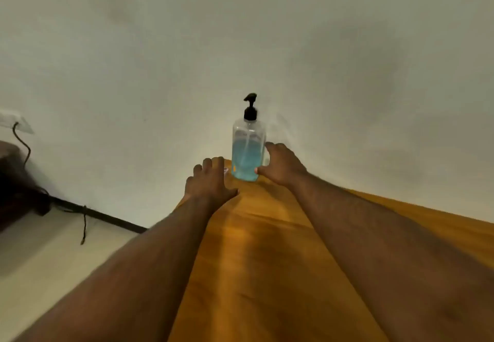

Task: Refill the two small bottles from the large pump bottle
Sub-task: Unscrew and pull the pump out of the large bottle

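A: Pump bottle [248, 151]: location and condition?
B: Centre of frame, upright at the far end of the desk [267, 261], against the pale wall [240, 34]. Clear body, blue liquid in the lower half, black pump head.

A: Right hand [280, 166]?
B: Just right of the bottle, fingers spread and released, thumb touching its lower side.

A: Left hand [209, 181]?
B: Lower left of the bottle, fingers relaxed on the desk, holding nothing visible.

A: Other items?
B: Dark cable [22, 143], far left.
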